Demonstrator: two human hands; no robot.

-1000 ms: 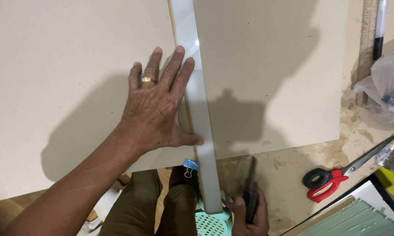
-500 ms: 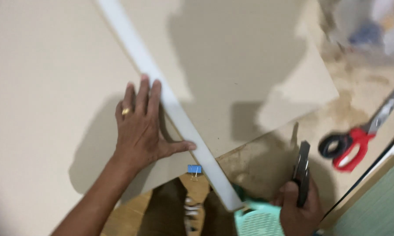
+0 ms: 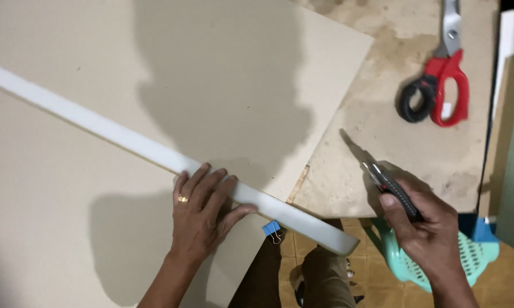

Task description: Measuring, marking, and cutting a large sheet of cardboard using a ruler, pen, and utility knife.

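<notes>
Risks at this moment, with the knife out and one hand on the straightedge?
1. The left hand lies flat on the white straightedge, its thumb past the near edge; a slipping blade could catch it.
2. The utility knife in the right hand is off the board, over the person's legs.
3. The board overhangs the table edge, held only by a blue binder clip; it could shift.

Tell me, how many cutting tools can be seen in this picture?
2. A utility knife is in the right hand, over the worktable. Red-and-black scissors lie on the worktable at upper right. Others may be outside the view.
</notes>
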